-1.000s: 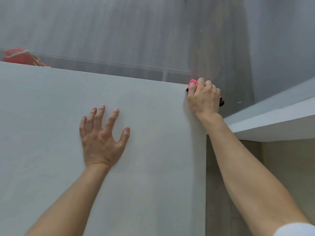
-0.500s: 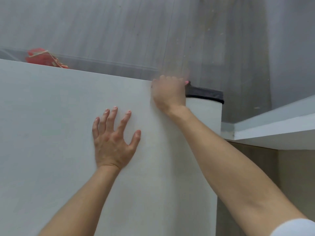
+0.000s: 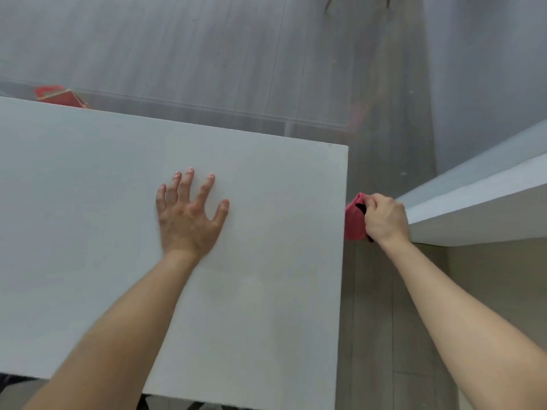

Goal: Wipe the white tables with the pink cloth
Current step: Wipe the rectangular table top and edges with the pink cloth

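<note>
Our left hand (image 3: 189,214) lies flat on the white table (image 3: 88,202), fingers spread, likely to steady us. Our right hand (image 3: 384,220) is curled tight round the pink cloth (image 3: 353,221), held against the table's right edge, in the gap before the second table (image 3: 473,202) — wiping that side, we judge.

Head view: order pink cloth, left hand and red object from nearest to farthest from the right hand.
1. Pink cloth: held in the right hand.
2. Left hand: flat on the white table.
3. Red object: far left, past the table.
</note>
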A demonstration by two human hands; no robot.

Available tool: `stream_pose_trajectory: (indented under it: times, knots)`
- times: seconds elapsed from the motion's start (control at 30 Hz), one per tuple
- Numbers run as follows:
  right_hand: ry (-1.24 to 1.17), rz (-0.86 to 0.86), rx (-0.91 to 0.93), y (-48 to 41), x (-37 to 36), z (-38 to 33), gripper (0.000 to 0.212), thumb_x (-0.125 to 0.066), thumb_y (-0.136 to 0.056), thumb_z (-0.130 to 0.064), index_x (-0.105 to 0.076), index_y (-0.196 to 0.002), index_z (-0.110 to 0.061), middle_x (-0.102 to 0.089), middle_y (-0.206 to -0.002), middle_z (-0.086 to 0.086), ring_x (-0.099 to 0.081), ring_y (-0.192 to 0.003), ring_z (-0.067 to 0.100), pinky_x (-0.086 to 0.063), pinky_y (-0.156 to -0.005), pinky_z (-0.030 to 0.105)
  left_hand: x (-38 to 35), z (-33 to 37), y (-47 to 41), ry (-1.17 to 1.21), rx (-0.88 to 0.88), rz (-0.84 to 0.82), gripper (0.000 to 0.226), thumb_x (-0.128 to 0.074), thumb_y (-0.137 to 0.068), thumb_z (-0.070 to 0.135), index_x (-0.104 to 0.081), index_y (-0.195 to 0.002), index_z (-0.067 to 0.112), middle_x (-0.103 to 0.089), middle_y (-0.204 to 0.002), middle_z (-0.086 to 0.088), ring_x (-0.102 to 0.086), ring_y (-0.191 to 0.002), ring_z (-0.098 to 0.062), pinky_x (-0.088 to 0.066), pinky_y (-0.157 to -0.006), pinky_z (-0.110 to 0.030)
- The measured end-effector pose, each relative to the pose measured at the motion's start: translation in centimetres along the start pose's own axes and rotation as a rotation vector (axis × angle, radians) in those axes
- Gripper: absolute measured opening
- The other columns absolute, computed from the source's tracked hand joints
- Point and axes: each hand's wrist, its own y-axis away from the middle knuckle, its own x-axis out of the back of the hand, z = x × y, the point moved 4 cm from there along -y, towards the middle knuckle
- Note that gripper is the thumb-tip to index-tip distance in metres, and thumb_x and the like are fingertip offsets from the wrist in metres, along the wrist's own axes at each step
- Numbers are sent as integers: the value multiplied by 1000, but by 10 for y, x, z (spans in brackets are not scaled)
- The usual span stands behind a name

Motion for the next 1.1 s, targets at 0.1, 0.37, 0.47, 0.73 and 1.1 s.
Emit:
stream_pose_trajectory:
  times: [0.1, 0.37, 0.47, 0.73, 1.1]
  knots:
    - [-65, 43, 71, 60, 30, -6, 40, -45, -117, -36, -68, -93, -13, -62, -74, 2, -58, -69, 24, -35, -55, 36, -2, 3, -4, -119, -5, -145, 68, -23, -108, 67, -31, -167, 33, -25, -176, -12, -20, -162, -37, -17, -131, -58]
    - [-46, 121, 372, 184, 118, -56, 40, -42, -117, -43, -74, -103, -24, -74, -89, -1, -66, -80, 25, -55, -72, 43, 63, 73, 89, 184, -30, -657, 54, -58, -104, 51, -55, -153, 27, -55, -157, -8, -52, -144, -32, -46, -117, -46]
    - [-103, 63, 455, 227, 149, -76, 39, -42, -117, -44, -72, -99, -26, -70, -91, -3, -64, -83, 21, -50, -72, 39, 96, 87, 168, 440, -46, -722, 48, -68, -99, 52, -63, -144, 34, -70, -138, 5, -64, -130, -18, -50, -113, -41]
    - [-241, -271, 635, 404, 192, -144, 38, -47, -117, -42, -69, -97, -18, -70, -85, 8, -63, -74, 27, -51, -69, 45, 204, 42, 284, 913, -34, -339, 70, -77, -98, 39, -43, -160, 44, -49, -159, 18, -43, -148, -4, -38, -125, -39]
    - [-347, -350, 699, 563, 158, -209, 18, -83, -94, -35, -71, -99, -23, -68, -83, -4, -63, -76, 17, -50, -65, 32, 325, -104, 449, 1152, 106, -488, 25, -81, -97, 40, -77, -116, 24, -82, -108, 4, -80, -100, -16, -60, -89, -36]
